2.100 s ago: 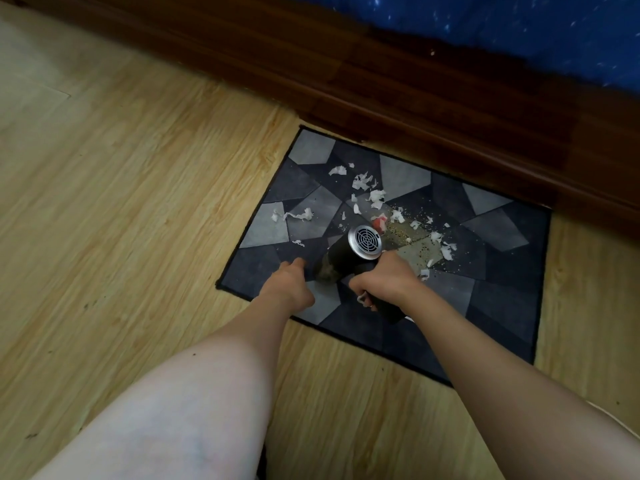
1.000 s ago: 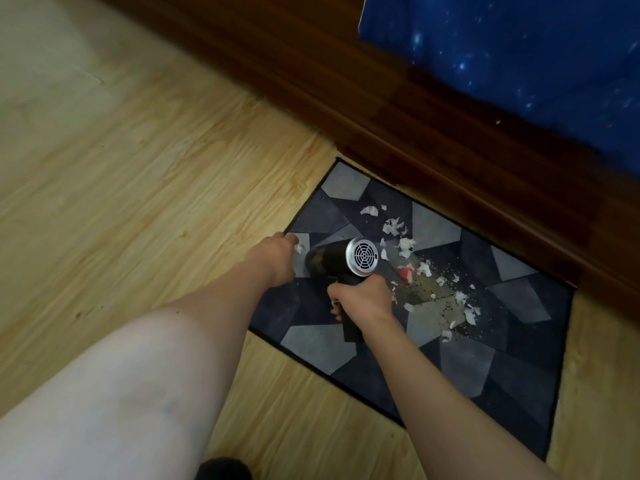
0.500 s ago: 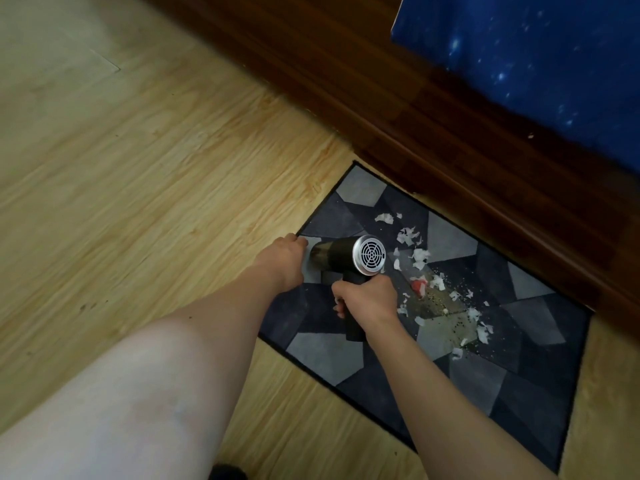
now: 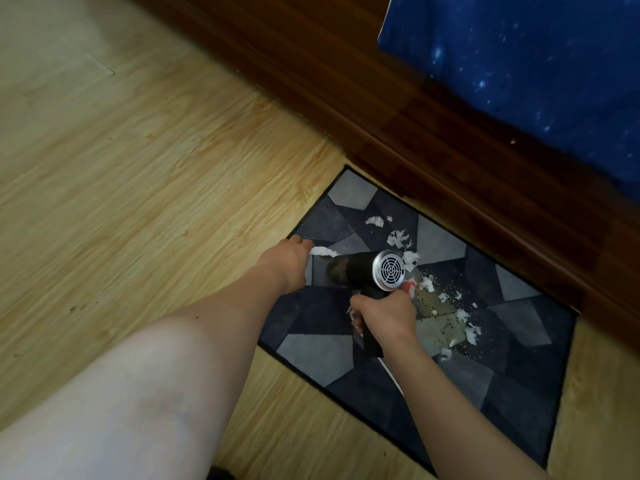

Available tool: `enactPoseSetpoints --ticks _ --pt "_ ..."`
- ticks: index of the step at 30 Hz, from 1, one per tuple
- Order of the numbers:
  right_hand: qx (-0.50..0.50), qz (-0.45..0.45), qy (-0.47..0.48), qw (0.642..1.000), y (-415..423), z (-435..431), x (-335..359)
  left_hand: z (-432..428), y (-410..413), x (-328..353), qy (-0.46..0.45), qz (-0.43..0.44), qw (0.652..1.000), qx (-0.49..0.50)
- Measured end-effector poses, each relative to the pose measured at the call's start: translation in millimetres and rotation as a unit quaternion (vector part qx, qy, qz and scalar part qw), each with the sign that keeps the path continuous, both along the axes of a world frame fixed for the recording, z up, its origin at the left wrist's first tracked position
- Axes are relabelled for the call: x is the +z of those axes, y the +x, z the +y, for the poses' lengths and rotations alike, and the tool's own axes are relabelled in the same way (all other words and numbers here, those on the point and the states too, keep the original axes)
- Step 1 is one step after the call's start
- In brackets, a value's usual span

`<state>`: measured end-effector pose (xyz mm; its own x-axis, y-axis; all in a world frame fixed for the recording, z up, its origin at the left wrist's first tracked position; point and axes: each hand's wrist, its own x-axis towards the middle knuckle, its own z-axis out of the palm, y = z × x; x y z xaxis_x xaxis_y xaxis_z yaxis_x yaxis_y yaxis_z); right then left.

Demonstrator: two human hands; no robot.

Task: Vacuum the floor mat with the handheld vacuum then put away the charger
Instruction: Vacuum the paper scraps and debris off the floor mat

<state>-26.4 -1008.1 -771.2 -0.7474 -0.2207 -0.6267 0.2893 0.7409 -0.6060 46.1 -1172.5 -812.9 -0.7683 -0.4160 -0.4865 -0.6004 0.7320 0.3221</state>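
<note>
Light wood-plank floor [image 4: 145, 188], grey geometric floor mat [image 4: 485, 375] lying flat on it, beside dark wooden base [image 4: 433, 143].

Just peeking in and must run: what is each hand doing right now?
Left hand: rests at the edge of the floor mat, fingers hidden; open or closed cannot be told.
Right hand: closed round the handle of the handheld vacuum.

Two hands: left hand [image 4: 287, 265], right hand [image 4: 384, 317]. One vacuum [image 4: 360, 271], one mat [image 4: 311, 355]. One red scrap [image 4: 410, 285] beside the right hand; over a dozen white scraps [image 4: 398, 239] beyond it.
</note>
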Motion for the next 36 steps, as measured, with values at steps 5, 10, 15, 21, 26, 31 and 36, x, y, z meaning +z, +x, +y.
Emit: enactPoseSetpoints --ticks 5,10,15,21,26,31,36 --pt "-0.023 0.008 -0.013 1.0 -10.1 -0.6 2.8 -0.2 1.2 -0.1 -0.005 0.003 1.0 -0.007" --pt "-0.027 -0.003 -0.012 1.0 -13.8 -4.5 0.6 -2.0 1.6 0.1 -0.004 0.002 1.0 0.001" --pt "-0.059 -0.038 -0.044 0.997 -17.3 -9.5 2.6 -2.8 -0.3 -2.1 -0.006 -0.001 1.0 -0.002" --pt "-0.058 -0.047 -0.051 0.996 -20.7 -14.1 0.3 -2.8 -3.4 -3.5 -0.007 -0.002 1.0 -0.002" --pt "-0.063 -0.055 -0.06 0.995 -22.9 -14.6 5.2 -4.4 -3.7 -5.5 -0.002 -0.003 1.0 0.001" --pt "-0.073 -0.072 -0.037 0.994 -29.5 -10.7 6.6 -4.8 -4.7 -6.7 0.001 -0.003 1.0 0.003" --pt "-0.09 -0.067 -0.026 0.993 -35.5 4.9 -2.0 -4.6 -5.6 -6.8 0.003 -0.002 1.0 0.0"
